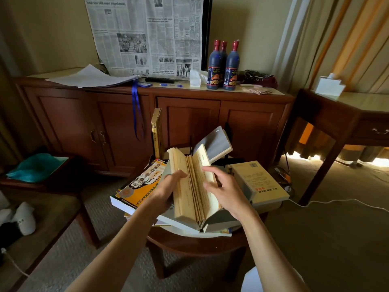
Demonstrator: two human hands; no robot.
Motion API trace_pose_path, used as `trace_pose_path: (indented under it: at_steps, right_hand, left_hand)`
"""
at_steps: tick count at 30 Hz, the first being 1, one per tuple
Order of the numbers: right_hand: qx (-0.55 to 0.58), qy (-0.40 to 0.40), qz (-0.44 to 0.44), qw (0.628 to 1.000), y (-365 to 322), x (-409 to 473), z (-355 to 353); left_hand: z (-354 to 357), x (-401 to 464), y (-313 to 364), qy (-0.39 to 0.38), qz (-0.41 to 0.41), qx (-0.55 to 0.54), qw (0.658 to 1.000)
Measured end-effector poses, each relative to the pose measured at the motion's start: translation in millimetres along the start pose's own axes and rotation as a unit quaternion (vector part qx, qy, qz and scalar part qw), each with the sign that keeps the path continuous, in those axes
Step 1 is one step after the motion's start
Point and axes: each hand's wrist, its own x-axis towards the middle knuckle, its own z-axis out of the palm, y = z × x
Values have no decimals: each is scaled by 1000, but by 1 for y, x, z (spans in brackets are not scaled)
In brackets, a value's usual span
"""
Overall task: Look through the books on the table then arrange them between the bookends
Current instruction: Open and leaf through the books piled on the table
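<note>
An open book with yellowed pages (189, 186) is held above the small round wooden table (189, 242). My left hand (166, 190) grips its left block of pages. My right hand (225, 190) lies on the right pages with fingers spread, thumb at the fanned leaves. Under it lie an orange-covered book (136, 186) and other flat books. A cream book (259, 182) lies to the right. A yellow book (156, 131) stands upright at the back, and a grey book (216, 144) leans against a dark bookend (228, 131).
A wooden sideboard (147, 114) stands behind the table with three dark bottles (223, 66), papers and a newspaper. A chair (42, 207) sits at the left, a side table (347, 114) with a tissue box at the right. A white cable crosses the carpet.
</note>
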Motion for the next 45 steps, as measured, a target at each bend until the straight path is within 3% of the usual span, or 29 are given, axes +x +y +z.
trace_pose_path:
  at_steps: [5, 8, 13, 21, 23, 24, 26, 28, 30, 32, 35, 38, 41, 43, 45]
  right_hand:
    - [63, 49, 48, 996, 18, 0, -15]
    - [122, 48, 57, 990, 21, 1, -14]
    - [219, 80, 73, 970, 8, 8, -40]
    - [199, 105, 143, 964, 48, 11, -54]
    - [197, 95, 153, 964, 59, 8, -56]
    - [202, 88, 158, 963, 64, 7, -57]
    - [205, 74, 165, 962, 71, 7, -57]
    - [198, 63, 167, 964, 76, 9, -57]
    - [164, 53, 151, 973, 85, 10, -56]
    - [64, 37, 106, 992, 99, 12, -55]
    - [-81, 22, 53, 995, 110, 15, -47]
    - [-242, 64, 21, 968, 112, 14, -33]
    - [-397, 105, 21, 912, 103, 12, -21]
    - [-417, 116, 25, 901, 88, 12, -14]
    - [-363, 101, 28, 926, 74, 11, -10]
  left_hand:
    - [-29, 4, 3, 68, 10, -5, 998]
    - [-37, 3, 4, 67, 37, 19, 997]
    - [-44, 16, 25, 79, 77, -41, 993]
    - [-38, 41, -5, 156, 47, -6, 987]
    - [-34, 42, -9, 168, 82, 60, 980]
    - [-31, 43, -10, 167, 101, 147, 970]
    - [-22, 44, -12, 180, 125, 322, 921]
    - [-18, 45, -12, 192, 156, 397, 884]
    - [-14, 45, -11, 185, 194, 427, 863]
    - [-10, 44, -12, 166, 229, 467, 838]
    - [-7, 47, -16, 141, 246, 486, 827]
    - [-4, 45, -26, 111, 280, 486, 821]
    - [-8, 38, -34, 106, 272, 475, 830]
    - [-12, 38, -36, 99, 266, 445, 849]
    - [-13, 39, -36, 100, 266, 433, 855]
